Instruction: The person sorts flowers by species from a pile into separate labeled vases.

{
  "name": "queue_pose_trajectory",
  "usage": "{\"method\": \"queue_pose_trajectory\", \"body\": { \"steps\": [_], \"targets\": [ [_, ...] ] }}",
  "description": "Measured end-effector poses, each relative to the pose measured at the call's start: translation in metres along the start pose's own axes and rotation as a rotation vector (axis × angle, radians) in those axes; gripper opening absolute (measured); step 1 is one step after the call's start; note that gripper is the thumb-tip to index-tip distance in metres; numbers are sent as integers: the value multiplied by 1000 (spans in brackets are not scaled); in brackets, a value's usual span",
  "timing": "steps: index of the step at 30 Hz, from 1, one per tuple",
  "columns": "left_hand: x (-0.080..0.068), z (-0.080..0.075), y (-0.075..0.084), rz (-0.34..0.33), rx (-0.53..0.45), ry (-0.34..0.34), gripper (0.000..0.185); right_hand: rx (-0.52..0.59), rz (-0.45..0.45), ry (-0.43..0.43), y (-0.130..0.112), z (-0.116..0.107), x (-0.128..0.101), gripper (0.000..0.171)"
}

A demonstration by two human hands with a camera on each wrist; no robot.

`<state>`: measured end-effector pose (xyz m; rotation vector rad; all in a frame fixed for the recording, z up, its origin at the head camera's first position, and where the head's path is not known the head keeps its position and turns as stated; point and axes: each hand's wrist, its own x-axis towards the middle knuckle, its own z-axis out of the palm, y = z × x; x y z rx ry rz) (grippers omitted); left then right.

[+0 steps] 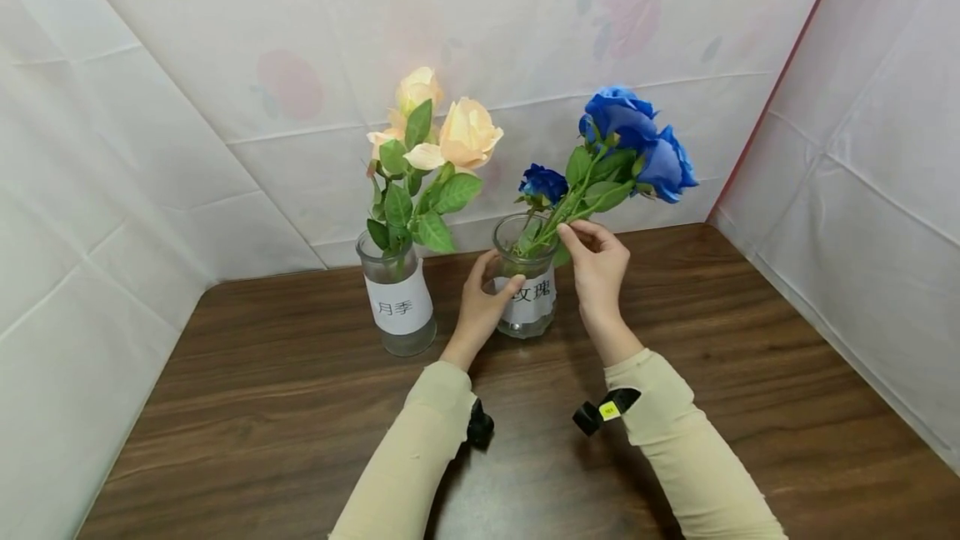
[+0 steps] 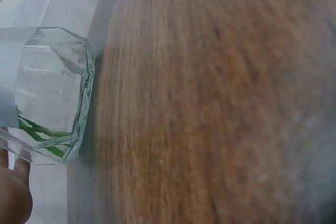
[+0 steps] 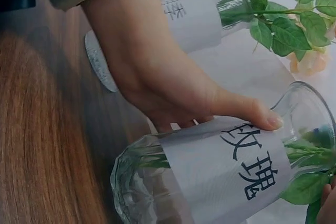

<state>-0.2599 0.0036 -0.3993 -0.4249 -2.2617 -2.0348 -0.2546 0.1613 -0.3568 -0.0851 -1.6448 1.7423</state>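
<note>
A glass vase (image 1: 527,290) with a white paper label stands on the wooden table (image 1: 300,407) and holds blue roses (image 1: 633,144). My left hand (image 1: 483,294) grips the vase's side, thumb across the label (image 3: 231,169). My right hand (image 1: 596,261) pinches the blue roses' green stems just above the vase's mouth. The left wrist view shows the vase's thick glass base (image 2: 52,98) with green stems inside. A second labelled glass vase (image 1: 397,302) with peach roses (image 1: 450,136) stands just left of it.
White sheeting (image 1: 112,190) walls the table in at the left, back and right. Bare wood stretches in front of the vases toward me. Both forearms wear beige sleeves (image 1: 420,448) with small black wrist cameras.
</note>
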Motion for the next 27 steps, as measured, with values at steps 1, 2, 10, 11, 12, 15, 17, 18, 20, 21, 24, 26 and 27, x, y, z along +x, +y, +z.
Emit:
{"method": "queue_pose_trajectory", "body": {
  "steps": [1, 2, 10, 11, 12, 15, 17, 18, 20, 21, 24, 26, 27],
  "targets": [
    [2, 1, -6, 4, -2, 4, 57, -27, 5, -17, -4, 1, -1, 25],
    [5, 2, -12, 2, -2, 7, 57, -46, 4, -29, -9, 1, -3, 24],
    [17, 1, -45, -7, 22, 44, 63, -34, -25, -33, -29, 7, -14, 24],
    [17, 0, -45, -10, 23, 45, 64, -23, -21, -26, -29, 7, -13, 24],
    [16, 0, -44, -12, 25, 48, 65, -11, -17, -21, -26, 7, -12, 23],
    [14, -1, -42, -33, 34, 61, 69, 40, -13, -22, -11, 6, -6, 24],
    [10, -1, -38, -55, 37, 65, 72, 72, -7, -20, -2, 4, -4, 24],
    [9, -1, -37, -63, 41, 66, 74, 86, -6, -21, 2, 1, -4, 25],
    [5, 0, -33, -73, 57, 75, 74, 106, -7, -26, 7, -3, -5, 27],
    [2, 0, -30, -71, 65, 83, 74, 110, -5, -30, 7, -6, -6, 27],
    [-7, 0, -24, -38, 88, 104, 70, 122, -6, -60, 7, -16, -11, 29],
    [-15, -1, -21, -18, 98, 110, 66, 134, -4, -85, 6, -26, -13, 29],
    [-18, -2, -19, -3, 100, 108, 64, 140, -4, -98, 5, -32, -15, 28]
  ]
}}
